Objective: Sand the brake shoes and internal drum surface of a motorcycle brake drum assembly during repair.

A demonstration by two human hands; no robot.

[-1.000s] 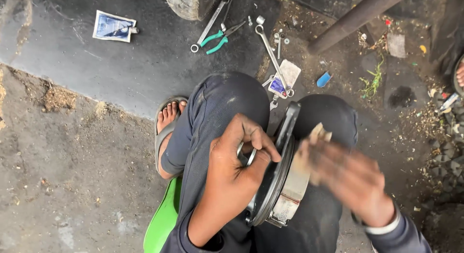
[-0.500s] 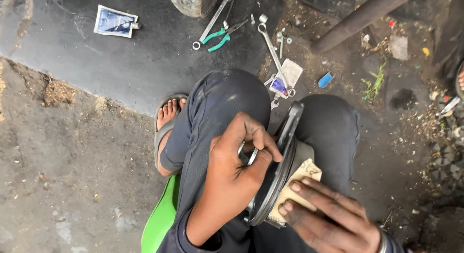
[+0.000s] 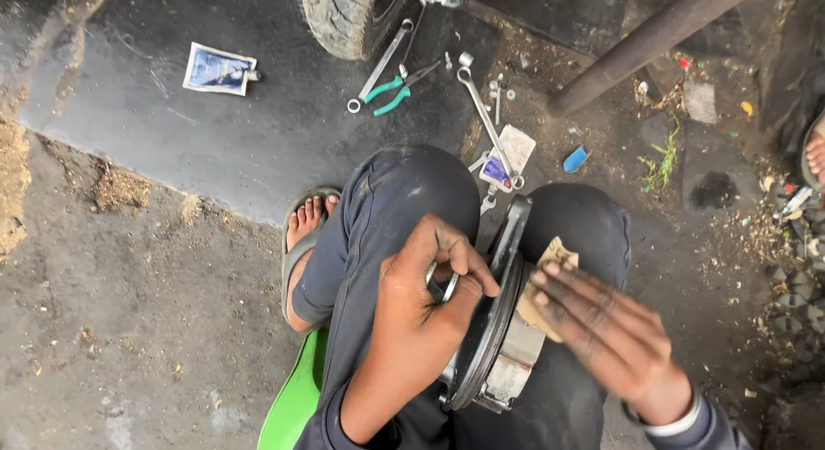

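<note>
Head view: seated person looks down at own lap, lower centre of frame.
Round metal part [image 3: 494, 330]: stands on edge between the knees; dark disc with a shiny banded hub.
Handling: looks heavy, rigid and probably greasy; best held by the rim or the hub.
Left hand [image 3: 421, 304]: curled closed over the disc's left face, fingers gripping near its centre, wrist bent down.
Right hand [image 3: 601, 330]: fingers flat and extended, pressing a tan scrap of abrasive paper [image 3: 541, 287] against the hub.
Ground: pliers [image 3: 391, 93] and spanners [image 3: 481, 115] lie upper centre, beside a tyre [image 3: 344, 16].
</note>
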